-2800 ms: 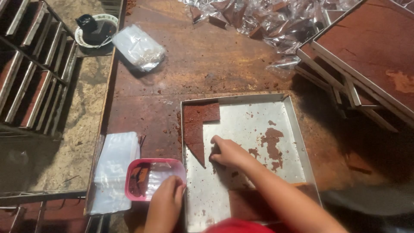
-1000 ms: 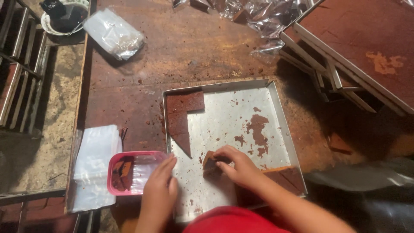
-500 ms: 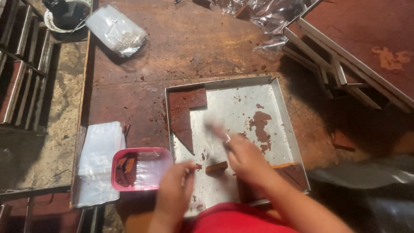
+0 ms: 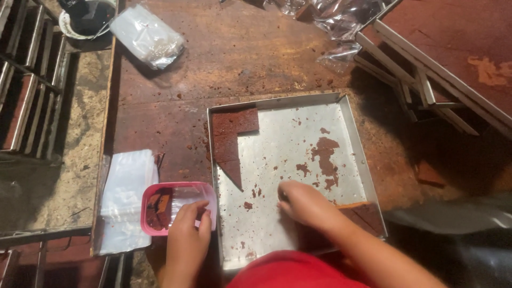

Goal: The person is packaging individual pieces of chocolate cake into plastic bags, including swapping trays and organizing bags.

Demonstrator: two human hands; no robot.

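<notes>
A square metal tray (image 4: pixel 290 99) lies on the brown table. A leftover of dark brown slab (image 4: pixel 230 134) sits in its far left corner, and crumbs and smears dot the bare metal. My right hand (image 4: pixel 302 204) rests palm down on the tray's near middle, fingers curled, with nothing visible in it. My left hand (image 4: pixel 186 234) reaches into a pink container (image 4: pixel 152 198) lined with clear plastic, left of the tray. Brown pieces (image 4: pixel 158 209) lie inside it. Whether my left fingers hold a piece is hidden.
A flat stack of clear bags (image 4: pixel 125 181) lies under and beside the container. A pack of bags (image 4: pixel 147 34) and a bowl (image 4: pixel 80 21) sit at the far left. Crumpled plastic (image 4: pixel 346 24) and stacked trays (image 4: pixel 442 50) fill the far right. A metal rack (image 4: pixel 26 80) stands at left.
A brown piece that was between my hands on the tray is gone from there. My left hand has moved left into the pink container. My right hand has settled on the tray.
</notes>
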